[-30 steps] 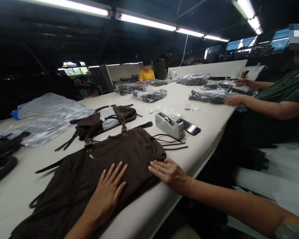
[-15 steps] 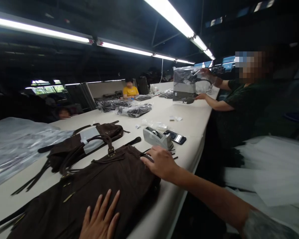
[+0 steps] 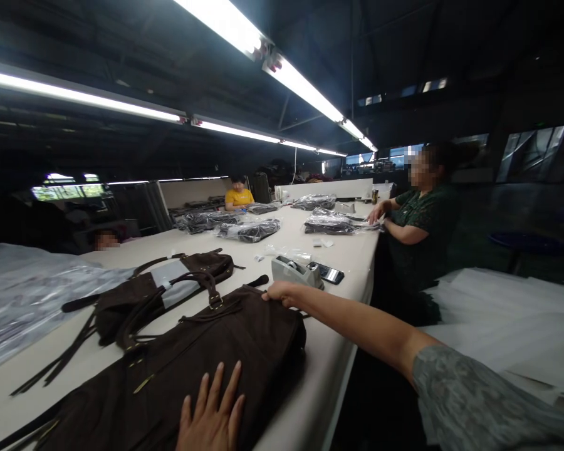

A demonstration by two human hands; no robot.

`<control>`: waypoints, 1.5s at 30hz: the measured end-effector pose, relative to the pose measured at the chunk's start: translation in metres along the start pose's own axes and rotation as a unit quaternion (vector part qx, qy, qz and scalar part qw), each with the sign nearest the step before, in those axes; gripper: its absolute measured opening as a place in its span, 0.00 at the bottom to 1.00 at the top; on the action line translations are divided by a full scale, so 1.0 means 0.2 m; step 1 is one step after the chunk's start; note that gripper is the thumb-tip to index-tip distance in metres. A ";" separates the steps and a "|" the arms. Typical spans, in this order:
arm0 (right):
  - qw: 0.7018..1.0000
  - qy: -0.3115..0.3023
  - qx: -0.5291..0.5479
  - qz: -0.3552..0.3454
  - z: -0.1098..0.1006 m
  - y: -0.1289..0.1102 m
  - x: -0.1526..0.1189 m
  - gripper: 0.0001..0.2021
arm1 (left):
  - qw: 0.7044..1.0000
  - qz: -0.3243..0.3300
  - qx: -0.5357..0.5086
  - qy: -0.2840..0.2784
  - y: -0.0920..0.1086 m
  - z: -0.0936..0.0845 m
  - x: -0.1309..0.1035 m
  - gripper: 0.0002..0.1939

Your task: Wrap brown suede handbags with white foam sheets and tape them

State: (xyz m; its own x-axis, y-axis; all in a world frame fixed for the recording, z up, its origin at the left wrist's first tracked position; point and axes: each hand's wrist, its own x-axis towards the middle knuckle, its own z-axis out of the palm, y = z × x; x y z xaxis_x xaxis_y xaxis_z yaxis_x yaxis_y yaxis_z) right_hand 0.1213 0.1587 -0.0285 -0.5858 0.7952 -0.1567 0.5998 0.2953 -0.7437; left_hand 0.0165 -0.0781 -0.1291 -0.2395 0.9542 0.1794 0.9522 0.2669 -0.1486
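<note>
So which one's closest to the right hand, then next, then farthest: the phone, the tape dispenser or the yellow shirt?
From the right hand, in the head view:
1. Tape dispenser: just beyond it, slightly right.
2. Phone: right of the tape dispenser.
3. Yellow shirt: far back, to the left.

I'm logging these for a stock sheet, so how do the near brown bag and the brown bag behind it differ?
The near brown bag has the left hand spread on it and the right hand at its corner; the brown bag behind has neither. The bag behind carries a pale sheet; the near bag's visible face has none. Both are dark brown.
</note>
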 end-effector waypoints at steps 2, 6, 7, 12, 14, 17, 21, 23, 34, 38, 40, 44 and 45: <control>0.999 -0.021 0.022 0.033 0.04 0.06 -0.03 0.11 | 1.000 -0.016 0.005 0.000 0.01 -0.01 -0.01 0.26; 0.996 0.002 0.009 0.085 0.15 0.20 -0.10 0.12 | 0.999 -0.021 -0.002 -0.028 0.02 -0.04 -0.02 0.26; 0.996 0.020 -0.002 0.089 0.18 0.23 -0.11 0.11 | 0.999 -0.021 -0.007 -0.038 0.02 -0.05 -0.02 0.26; 0.994 0.068 -0.071 0.046 0.21 0.25 -0.12 0.14 | 0.996 -0.037 -0.027 -0.079 0.04 -0.11 -0.04 0.26; 0.993 0.072 -0.087 0.012 0.21 0.25 -0.13 0.20 | 0.993 -0.046 -0.030 -0.105 0.05 -0.14 -0.04 0.26; 0.987 0.083 -0.127 -0.053 0.22 0.28 -0.15 0.28 | 0.982 -0.055 -0.037 -0.175 0.05 -0.25 -0.02 0.27; 0.964 0.102 -0.212 -0.126 0.26 0.31 -0.15 0.26 | 0.966 -0.005 -0.059 -0.252 0.02 -0.47 0.14 0.31; 0.961 0.101 -0.219 -0.132 0.28 0.32 -0.13 0.27 | 0.975 0.009 -0.060 -0.212 0.04 -0.53 0.27 0.20; 0.984 0.069 -0.069 -0.149 0.24 0.36 -0.09 0.26 | 0.989 0.041 -0.107 0.091 0.13 0.05 0.53 0.23; 0.991 0.103 -0.027 -0.077 0.15 0.24 0.05 0.18 | 0.979 0.038 -0.140 0.140 0.08 0.12 0.54 0.24; 0.994 0.097 -0.012 -0.055 0.15 0.17 0.14 0.17 | 0.974 0.041 -0.156 0.159 0.08 0.14 0.54 0.24; 0.996 0.072 0.040 -0.038 0.20 0.11 0.25 0.13 | 0.965 0.038 -0.181 0.185 0.09 0.12 0.54 0.26; 0.996 0.066 0.052 -0.037 0.21 0.11 0.25 0.14 | 0.964 0.041 -0.185 0.186 0.09 0.10 0.54 0.27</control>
State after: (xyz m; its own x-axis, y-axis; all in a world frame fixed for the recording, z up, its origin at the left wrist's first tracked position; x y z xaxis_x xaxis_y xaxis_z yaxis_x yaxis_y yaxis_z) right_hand 0.0820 0.1830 -0.0811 -0.5456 0.8378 -0.0172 0.4935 0.3046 -0.8147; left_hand 0.0034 0.0322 -0.1323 -0.1412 0.8372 0.5283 0.9841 0.0606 0.1671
